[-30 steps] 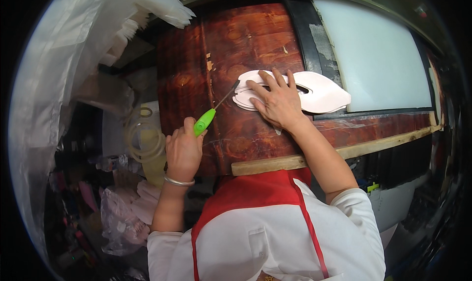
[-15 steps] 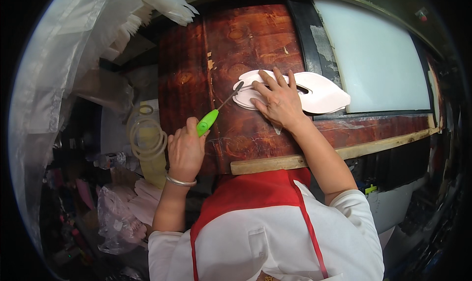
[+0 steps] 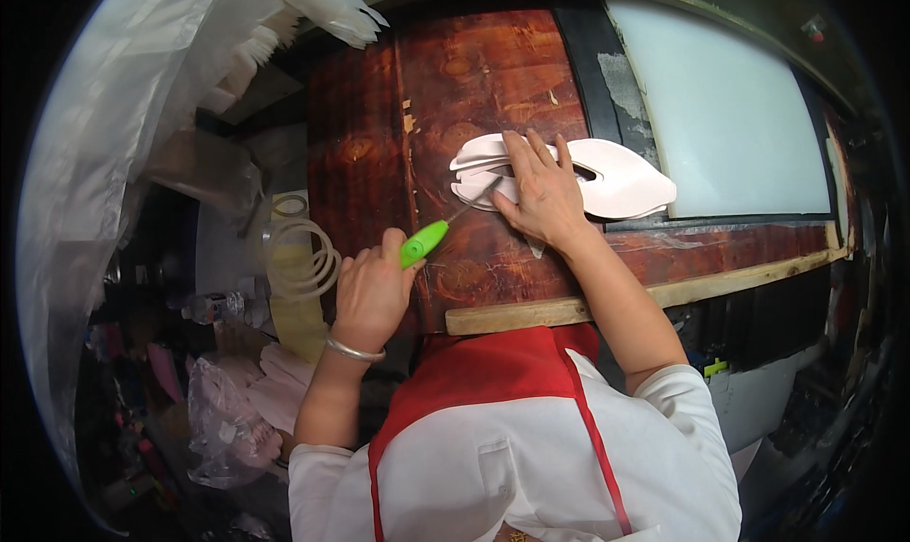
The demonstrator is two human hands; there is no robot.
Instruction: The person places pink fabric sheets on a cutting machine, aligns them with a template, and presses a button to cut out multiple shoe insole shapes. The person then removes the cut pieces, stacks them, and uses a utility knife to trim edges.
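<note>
My left hand is closed around a tool with a bright green handle, a thin shaft and a dark tip. The tip lies over the left end of some pale pinkish-white shoe-upper pieces, close to my right thumb. These flat pieces are stacked, curved, split at the left and cut with a slot near the middle. My right hand rests across them with fingers spread, pressing them on the table. Whether the tip touches the top piece I cannot tell.
The reddish-brown wooden table has a wooden strip along its near edge. A milky white board lies at the right. Coils of clear tubing hang left of my left hand. Plastic sheeting hangs far left.
My left hand has moved right and slightly up, bringing the tool tip further over the pieces and nearer my right thumb. The tubing coils have shifted right. My right hand stays put.
</note>
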